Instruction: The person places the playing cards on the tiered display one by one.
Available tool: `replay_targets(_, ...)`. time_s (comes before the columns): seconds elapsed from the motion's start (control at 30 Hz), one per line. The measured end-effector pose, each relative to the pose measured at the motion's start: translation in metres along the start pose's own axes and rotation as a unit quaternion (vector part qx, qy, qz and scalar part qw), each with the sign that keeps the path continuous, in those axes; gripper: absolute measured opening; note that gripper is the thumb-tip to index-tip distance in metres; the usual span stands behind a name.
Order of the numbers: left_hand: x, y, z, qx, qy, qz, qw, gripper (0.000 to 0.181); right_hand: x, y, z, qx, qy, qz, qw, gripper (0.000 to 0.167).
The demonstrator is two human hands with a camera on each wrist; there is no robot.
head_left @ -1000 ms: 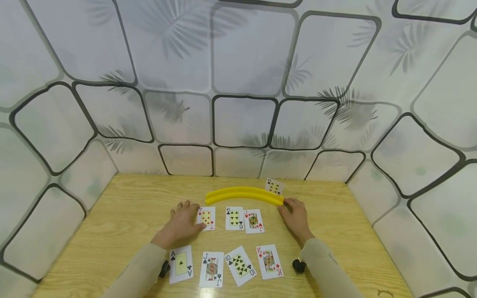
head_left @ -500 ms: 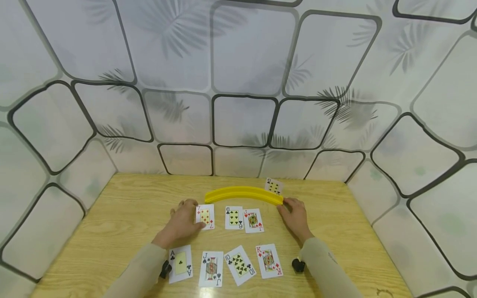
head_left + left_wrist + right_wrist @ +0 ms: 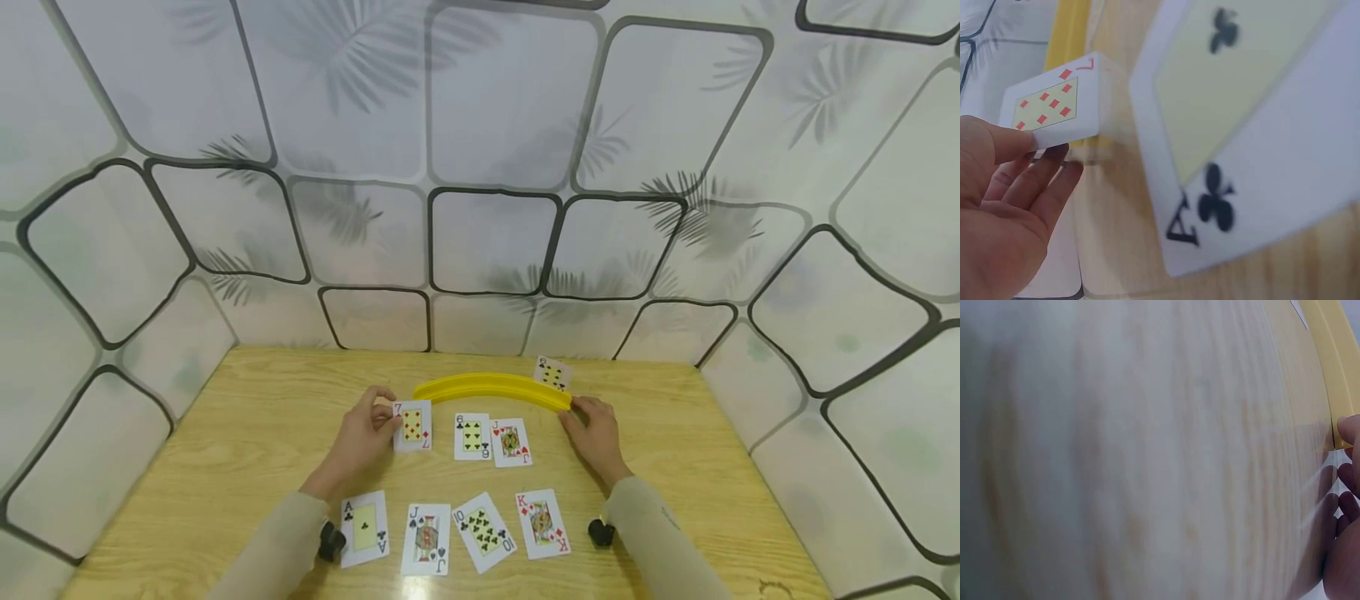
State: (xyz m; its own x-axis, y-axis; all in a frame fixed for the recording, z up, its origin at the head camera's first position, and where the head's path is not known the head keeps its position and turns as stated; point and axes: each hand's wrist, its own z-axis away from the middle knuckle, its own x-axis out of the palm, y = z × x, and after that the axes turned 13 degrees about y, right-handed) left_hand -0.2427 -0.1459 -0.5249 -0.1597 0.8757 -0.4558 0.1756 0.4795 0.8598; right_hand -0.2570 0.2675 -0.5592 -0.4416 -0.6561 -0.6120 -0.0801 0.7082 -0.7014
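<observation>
My left hand point(image 3: 358, 442) pinches the seven of diamonds point(image 3: 412, 427) between thumb and fingers; in the left wrist view the card point(image 3: 1054, 103) is tilted up off the table, thumb on its face. Just beyond it lies the left end of a curved yellow card holder point(image 3: 491, 386). At the holder's right end, my right hand point(image 3: 596, 437) grips the tip between thumb and fingers. The right wrist view catches only part of that hand point(image 3: 1349, 487) on the yellow holder point(image 3: 1332, 356). In front of the holder lie the six of clubs point(image 3: 472, 437) and the jack of hearts point(image 3: 512, 442).
Nearer me lie the ace of clubs point(image 3: 365, 528), jack of spades point(image 3: 426, 540), ten of clubs point(image 3: 485, 532) and king of diamonds point(image 3: 543, 524). Behind the holder's right part is a black six point(image 3: 552, 374). A patterned wall point(image 3: 487, 242) borders the wooden table point(image 3: 247, 433).
The left hand has gone from resting over the seven of diamonds to pinching it, and the card has risen and shifted slightly away from me. The right hand stays on the holder's end.
</observation>
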Motion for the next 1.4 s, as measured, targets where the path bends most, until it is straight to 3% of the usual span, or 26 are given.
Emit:
replay_targets(0.23, 0.0, 0.006, -0.005, 0.02, 0.002, 0.05, 0.9985, 0.025, -0.001, 0.001, -0.001, 0.018, -0.017, 0.003, 0.9997, 0.049)
replay_targets(0.63, 0.018, 0.034, -0.011, 0.028, 0.016, 0.045, 0.9984, 0.025, 0.0, 0.003, -0.002, 0.024, -0.02, 0.0, 0.9995, 0.049)
replay_targets(1.03, 0.05, 0.052, -0.023, 0.062, 0.024, 0.056, 0.9962, 0.021, -0.001, 0.002, -0.001, 0.02, -0.015, 0.002, 0.9997, 0.049)
replay_targets(1.4, 0.077, 0.068, -0.032, 0.07, 0.019, 0.075, 0.9945, 0.019, -0.002, 0.001, -0.003, 0.028, -0.013, -0.008, 0.9995, 0.047)
